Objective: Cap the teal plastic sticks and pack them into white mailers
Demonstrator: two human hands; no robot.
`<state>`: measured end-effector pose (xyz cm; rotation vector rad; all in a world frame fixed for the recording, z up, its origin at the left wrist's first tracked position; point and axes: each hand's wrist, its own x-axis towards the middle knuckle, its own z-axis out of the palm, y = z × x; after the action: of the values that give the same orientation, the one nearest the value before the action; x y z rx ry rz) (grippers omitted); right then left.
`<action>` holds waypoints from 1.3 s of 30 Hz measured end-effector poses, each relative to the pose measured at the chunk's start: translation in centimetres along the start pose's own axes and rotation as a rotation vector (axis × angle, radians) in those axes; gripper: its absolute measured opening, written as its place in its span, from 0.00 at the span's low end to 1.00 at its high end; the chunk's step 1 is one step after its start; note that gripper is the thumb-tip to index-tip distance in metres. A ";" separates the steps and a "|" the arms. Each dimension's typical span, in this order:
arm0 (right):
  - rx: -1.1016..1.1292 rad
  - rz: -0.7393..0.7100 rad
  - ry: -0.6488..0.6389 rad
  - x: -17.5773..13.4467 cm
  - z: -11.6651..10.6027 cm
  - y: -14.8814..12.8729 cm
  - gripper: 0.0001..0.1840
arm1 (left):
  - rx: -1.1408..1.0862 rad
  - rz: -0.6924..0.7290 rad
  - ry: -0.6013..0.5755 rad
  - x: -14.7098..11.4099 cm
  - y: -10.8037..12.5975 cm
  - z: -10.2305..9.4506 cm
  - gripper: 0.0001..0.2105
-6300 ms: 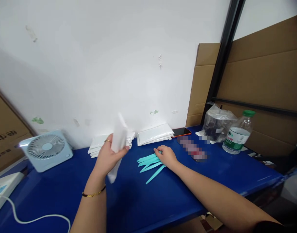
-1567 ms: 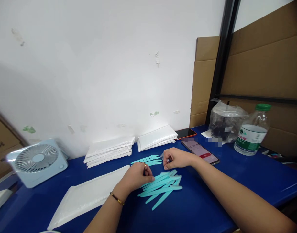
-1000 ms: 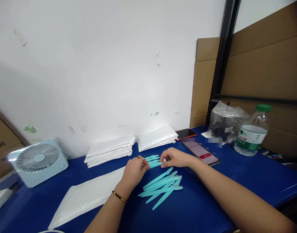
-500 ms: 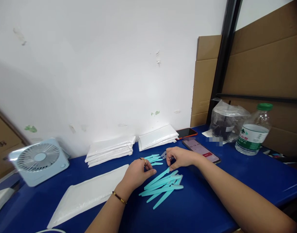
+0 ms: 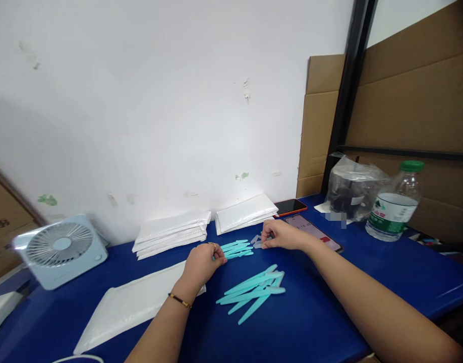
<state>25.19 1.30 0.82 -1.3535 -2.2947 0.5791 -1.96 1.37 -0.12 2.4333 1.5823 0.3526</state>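
Note:
My left hand (image 5: 204, 262) has its thumb and fingers closed at the left end of the farther group of teal eyebrow razors (image 5: 239, 248). It pinches a teal razor there, mostly hidden by the fingers. My right hand (image 5: 279, 235) is beyond the nearer pile, fingertips pinched on a small translucent piece, apparently a razor cap (image 5: 257, 245), beside another like it. Closer to me, several teal razors (image 5: 252, 291) lie fanned and overlapping on the blue table (image 5: 292, 327), with neither hand touching them.
A white padded envelope (image 5: 140, 307) lies partly behind my left forearm. Stacks of white envelopes (image 5: 171, 232) (image 5: 246, 214) stand by the wall. Two phones (image 5: 292, 206) (image 5: 314, 233), a bagged cup (image 5: 352, 189) and a water bottle (image 5: 394, 206) are at right; a fan (image 5: 61, 252) is at left.
The topmost razor at my right fingertips has left the nearer pile. My right hand has moved up to the translucent pieces. My left hand has shifted left, closing at the farther razors.

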 end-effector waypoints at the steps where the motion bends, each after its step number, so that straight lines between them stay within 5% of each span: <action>1: 0.007 0.009 0.005 -0.2 -0.3 -0.2 0.13 | -0.010 -0.009 0.020 0.0 0.0 0.0 0.07; 4: 0.038 -0.048 -0.144 -0.7 -0.9 -0.9 0.16 | -0.076 0.028 0.040 -0.3 0.6 0.0 0.10; 7: 0.038 -0.104 -0.352 -1.0 -0.7 -1.6 0.19 | -0.182 0.118 -0.122 -1.0 1.9 0.0 0.14; 11: 0.030 -0.093 -0.451 -0.9 0.3 -1.8 0.17 | -0.215 0.179 -0.286 -1.8 3.2 0.2 0.16; 14: 0.042 -0.125 -0.414 -0.7 0.7 -1.7 0.14 | -0.187 0.186 -0.300 -1.8 3.5 0.2 0.13; 23: -0.053 0.003 0.032 -0.5 -0.4 -0.8 0.10 | 0.046 0.014 0.030 -0.4 1.3 -0.9 0.07; 26: -0.025 -0.038 -0.112 -0.6 -0.2 -1.0 0.12 | -0.024 0.026 0.036 -0.7 1.5 -0.9 0.09; 30: -0.015 -0.103 -0.337 -0.6 0.4 -1.2 0.12 | -0.102 0.111 -0.121 -1.5 2.9 -0.4 0.12; 39: -0.049 -0.123 -0.350 -0.7 0.5 -1.9 0.09 | -0.100 0.156 -0.235 -1.5 2.9 0.6 0.09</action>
<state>23.82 -0.22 1.34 -1.1974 -2.6634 0.7747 0.14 -1.17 0.07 2.4244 1.2542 0.1594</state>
